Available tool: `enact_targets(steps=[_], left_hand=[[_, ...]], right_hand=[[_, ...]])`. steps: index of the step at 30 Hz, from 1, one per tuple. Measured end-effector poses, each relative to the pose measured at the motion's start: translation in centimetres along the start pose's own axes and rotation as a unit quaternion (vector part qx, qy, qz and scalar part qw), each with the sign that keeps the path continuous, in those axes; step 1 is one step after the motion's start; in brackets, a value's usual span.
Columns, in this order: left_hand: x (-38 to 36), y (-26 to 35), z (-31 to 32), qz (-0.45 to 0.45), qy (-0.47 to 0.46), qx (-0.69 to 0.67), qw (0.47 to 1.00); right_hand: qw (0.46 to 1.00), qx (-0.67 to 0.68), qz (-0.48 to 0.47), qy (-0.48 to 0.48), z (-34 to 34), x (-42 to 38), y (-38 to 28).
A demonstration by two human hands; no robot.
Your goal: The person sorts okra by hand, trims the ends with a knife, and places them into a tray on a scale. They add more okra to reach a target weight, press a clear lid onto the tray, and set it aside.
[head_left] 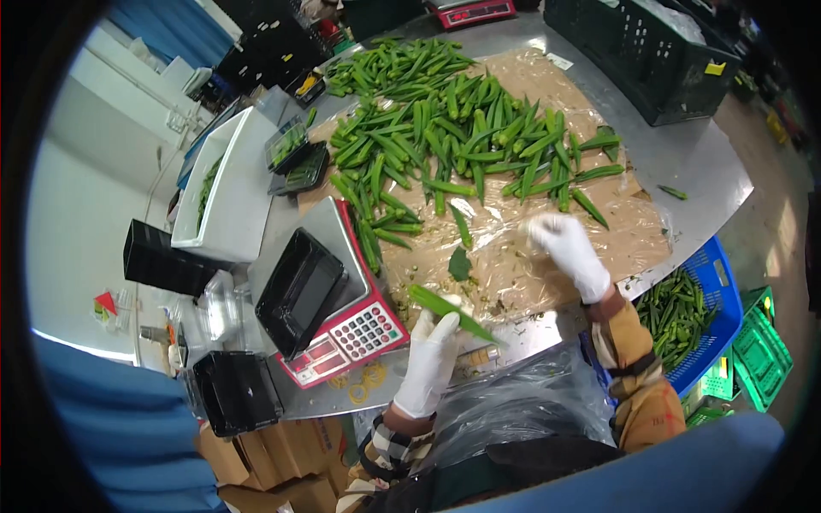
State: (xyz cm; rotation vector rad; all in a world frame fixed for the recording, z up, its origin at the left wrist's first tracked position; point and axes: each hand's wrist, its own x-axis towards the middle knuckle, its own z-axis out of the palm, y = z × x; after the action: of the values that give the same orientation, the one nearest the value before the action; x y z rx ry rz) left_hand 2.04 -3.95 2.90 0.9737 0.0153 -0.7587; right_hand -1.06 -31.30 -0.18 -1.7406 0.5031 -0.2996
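My left hand (429,359), in a white glove, is closed around a green okra pod (457,317) near the table's front edge. The pod points right and slightly down. Farther right, my gloved right hand (560,244) hovers over or rests on the plastic-covered cardboard (590,248); its fingers are curled together, and I cannot make out anything in them. Beyond both hands spreads a large heap of okra (453,137). A red and white scale (363,329) stands to the left, with a black plastic tray (301,292) on its platform.
A blue basket of okra (723,299) stands at the right below the table. A white bin (227,201) and filled black trays (299,162) are at the left. A dark crate (641,64) and a second scale (470,12) stand at the back. Rubber bands (359,389) lie near the front.
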Motion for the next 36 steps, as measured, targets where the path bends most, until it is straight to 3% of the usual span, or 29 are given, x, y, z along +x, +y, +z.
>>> enact_targets(steps=[1, 2, 4, 7, 10, 11, 14, 15, 16, 18, 19, 21, 24, 27, 30, 33, 34, 36], left_hand=[[0.0, 0.0, -0.3, -0.007, -0.044, -0.013, 0.999], [-0.2, -0.2, -0.3, -0.012, -0.030, -0.003, 0.999], [-0.7, -0.5, -0.1, -0.023, 0.000, 0.016, 1.000], [-1.0, -0.8, -0.2, -0.049, 0.002, 0.017, 0.999], [-1.2, -0.5, 0.4, -0.057, 0.016, 0.037, 0.998], [-1.4, -0.3, 0.7, -0.055, 0.025, 0.051, 0.997], [-0.6, -0.5, -0.7, -0.028, 0.012, 0.083, 0.996], [-0.4, -0.8, -1.3, -0.017, 0.001, 0.091, 0.996], [-0.3, -0.8, -1.1, -0.005, -0.007, 0.065, 0.998], [0.4, -0.3, -0.5, 0.016, -0.023, 0.017, 0.999], [0.7, 0.1, -0.4, 0.012, -0.062, 0.012, 0.998], [1.1, 0.8, 1.9, 0.015, -0.028, 0.032, 0.999], [1.5, 0.1, 2.6, -0.014, -0.051, 0.020, 0.998], [1.4, -0.9, 1.4, -0.078, -0.072, 0.008, 0.994], [1.1, -0.1, 1.3, -0.093, -0.004, -0.028, 0.995], [2.1, 0.3, 0.8, -0.061, 0.040, -0.157, 0.985], [2.4, 0.1, 0.3, -0.050, 0.049, -0.177, 0.982], [2.0, -0.1, -0.8, -0.046, 0.044, -0.183, 0.981]], right_hand=[[0.994, -0.060, -0.065, 0.071, -0.8, 2.9, 1.7], [0.975, -0.118, -0.128, 0.139, -1.6, 5.4, 2.6], [0.890, -0.358, -0.182, 0.214, -3.5, 9.0, 1.6], [0.804, -0.475, -0.264, 0.243, -4.1, 13.4, 2.4], [0.805, -0.507, -0.261, 0.161, -4.8, 13.9, 1.3], [0.817, -0.496, -0.248, 0.161, -5.0, 13.6, 0.8], [0.929, -0.255, -0.194, 0.185, -4.2, 10.6, -1.5], [0.982, 0.030, -0.130, 0.134, -3.5, 9.5, -1.1], [0.987, 0.098, -0.119, 0.047, -3.8, 6.9, -3.4], [0.986, 0.161, -0.029, -0.042, -4.0, 3.4, -4.8], [0.984, 0.168, -0.016, -0.051, -3.5, 2.1, -4.9], [0.983, 0.168, 0.002, -0.077, -1.8, -0.6, -5.3], [0.978, 0.115, -0.047, -0.167, 2.0, -3.7, -4.4], [0.983, 0.042, -0.110, -0.143, 2.2, -2.7, -5.2], [0.996, 0.045, -0.068, -0.021, 1.1, -0.5, -5.0], [0.990, -0.009, -0.066, -0.121, 1.7, -2.8, -6.2], [0.983, 0.026, -0.007, -0.182, 2.8, -4.4, -6.5], [0.967, -0.084, -0.082, -0.227, 5.1, -6.8, -5.5]])
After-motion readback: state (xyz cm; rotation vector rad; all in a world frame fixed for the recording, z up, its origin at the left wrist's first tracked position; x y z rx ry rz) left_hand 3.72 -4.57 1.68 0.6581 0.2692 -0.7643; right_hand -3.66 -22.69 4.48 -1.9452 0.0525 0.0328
